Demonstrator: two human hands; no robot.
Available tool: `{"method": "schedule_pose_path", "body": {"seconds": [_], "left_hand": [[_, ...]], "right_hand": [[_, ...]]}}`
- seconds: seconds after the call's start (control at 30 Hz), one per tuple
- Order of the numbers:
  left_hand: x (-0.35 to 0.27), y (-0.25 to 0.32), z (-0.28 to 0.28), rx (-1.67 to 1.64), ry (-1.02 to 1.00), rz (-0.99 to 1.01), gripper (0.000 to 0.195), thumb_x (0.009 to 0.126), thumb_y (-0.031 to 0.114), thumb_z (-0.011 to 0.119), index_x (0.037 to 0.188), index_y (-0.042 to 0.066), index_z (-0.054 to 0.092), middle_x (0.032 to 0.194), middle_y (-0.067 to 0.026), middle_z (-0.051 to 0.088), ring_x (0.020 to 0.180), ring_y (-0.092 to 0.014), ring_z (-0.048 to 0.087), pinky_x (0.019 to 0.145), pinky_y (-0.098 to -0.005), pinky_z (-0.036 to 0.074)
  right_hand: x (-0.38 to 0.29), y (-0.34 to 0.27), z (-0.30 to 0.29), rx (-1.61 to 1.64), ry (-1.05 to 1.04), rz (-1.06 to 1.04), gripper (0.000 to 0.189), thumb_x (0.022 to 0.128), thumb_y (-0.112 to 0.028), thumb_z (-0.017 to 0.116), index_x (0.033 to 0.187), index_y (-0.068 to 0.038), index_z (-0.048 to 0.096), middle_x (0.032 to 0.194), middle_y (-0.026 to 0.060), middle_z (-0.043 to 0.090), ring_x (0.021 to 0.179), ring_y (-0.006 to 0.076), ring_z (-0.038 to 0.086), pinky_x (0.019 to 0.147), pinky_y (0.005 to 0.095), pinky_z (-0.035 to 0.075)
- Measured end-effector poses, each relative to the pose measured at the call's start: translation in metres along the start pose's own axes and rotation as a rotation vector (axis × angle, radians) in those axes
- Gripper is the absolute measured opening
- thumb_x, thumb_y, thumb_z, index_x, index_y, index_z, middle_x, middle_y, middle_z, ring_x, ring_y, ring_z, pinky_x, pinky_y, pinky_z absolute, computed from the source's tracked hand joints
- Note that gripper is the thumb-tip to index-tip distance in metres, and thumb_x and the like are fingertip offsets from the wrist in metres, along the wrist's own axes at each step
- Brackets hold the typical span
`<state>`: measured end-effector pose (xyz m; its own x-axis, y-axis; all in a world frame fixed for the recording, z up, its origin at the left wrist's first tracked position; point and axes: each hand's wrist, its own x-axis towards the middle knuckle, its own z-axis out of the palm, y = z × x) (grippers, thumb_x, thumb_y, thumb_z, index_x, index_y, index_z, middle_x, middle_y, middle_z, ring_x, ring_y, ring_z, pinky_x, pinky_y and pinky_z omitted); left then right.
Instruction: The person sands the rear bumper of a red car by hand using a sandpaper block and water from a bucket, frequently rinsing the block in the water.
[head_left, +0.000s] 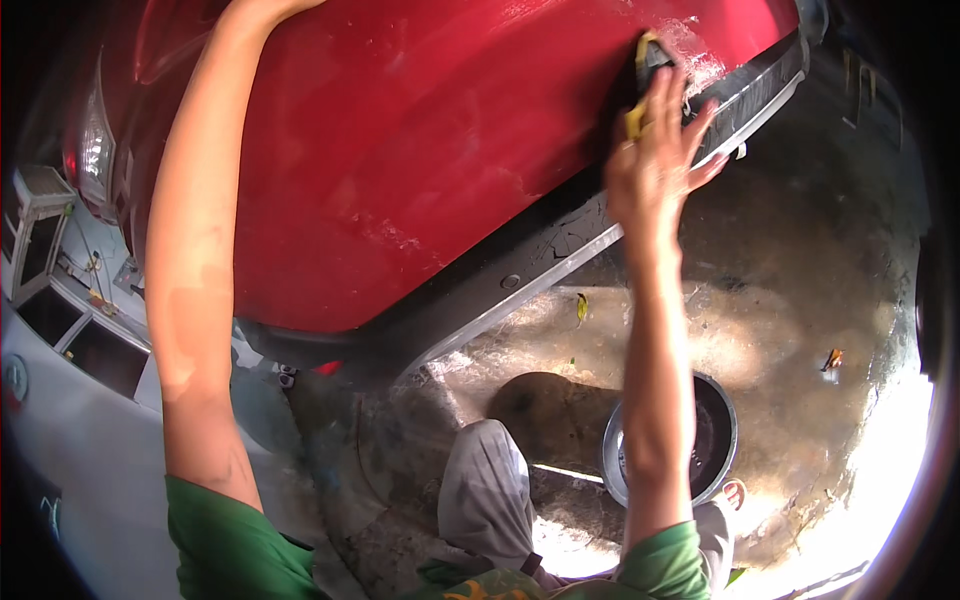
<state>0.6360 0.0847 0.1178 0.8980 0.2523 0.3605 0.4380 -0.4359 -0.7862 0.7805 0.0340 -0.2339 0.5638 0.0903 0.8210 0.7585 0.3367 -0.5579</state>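
My right hand (652, 157) is spread over a yellow-and-dark sponge or pad (649, 82), pressed to the red painted body panel of a car (420, 142). The hand is blurred. White, foamy-looking streaks (697, 56) mark the paint beside the pad. Along the panel's lower edge runs dark trim (540, 225) with a pale rim. My left arm reaches up over the panel's left part; my left hand (262, 6) lies at the top edge, mostly cut off, so its fingers cannot be seen.
A round bucket (731, 450) stands on the wet concrete floor (795, 285), partly behind my right forearm. My bent knee (487, 480) is below the car. At the left are a car lamp (97, 150) and a white-framed cabinet or window unit (45, 187). Leaves (582, 306) lie on the floor.
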Motion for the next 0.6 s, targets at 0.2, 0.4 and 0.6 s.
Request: {"method": "schedule_pose_path", "body": {"seconds": [0.2, 0.4, 0.6], "left_hand": [[-0.016, -0.011, -0.004, 0.038, -0.001, -0.062, 0.063, 0.11, 0.06, 0.019, 0.161, 0.027, 0.036, 0.166, -0.0063, 0.035, 0.156, -0.041, 0.018, 0.129, -0.0508, 0.01], [-0.003, 0.001, -0.001, 0.028, 0.005, -0.004, 0.066, 0.109, 0.062, 0.019, 0.161, 0.026, 0.036, 0.167, -0.0051, 0.035, 0.157, -0.04, 0.016, 0.129, -0.0495, 0.008], [-0.008, -0.009, 0.001, 0.062, -0.038, -0.062, 0.074, 0.107, 0.067, 0.021, 0.161, 0.018, 0.037, 0.167, -0.0053, 0.034, 0.157, -0.041, 0.014, 0.129, -0.0501, 0.008]], "right_hand": [[-0.116, -0.16, 0.009, 0.008, -0.472, -0.059, 0.077, 0.08, -0.007, 0.059, 0.156, -0.017, 0.049, 0.17, 0.0034, 0.033, 0.159, 0.041, 0.016, 0.114, 0.0732, -0.016], [0.012, 0.004, 0.005, -0.061, 0.014, -0.015, 0.083, 0.08, -0.007, 0.059, 0.16, -0.009, 0.038, 0.167, 0.0176, 0.032, 0.155, 0.0512, 0.017, 0.112, 0.0821, -0.003], [-0.124, -0.182, 0.022, 0.002, -0.461, -0.153, 0.072, 0.079, -0.008, 0.061, 0.15, -0.016, 0.057, 0.167, 0.0034, 0.037, 0.159, 0.0424, 0.015, 0.113, 0.0745, -0.017]]}}
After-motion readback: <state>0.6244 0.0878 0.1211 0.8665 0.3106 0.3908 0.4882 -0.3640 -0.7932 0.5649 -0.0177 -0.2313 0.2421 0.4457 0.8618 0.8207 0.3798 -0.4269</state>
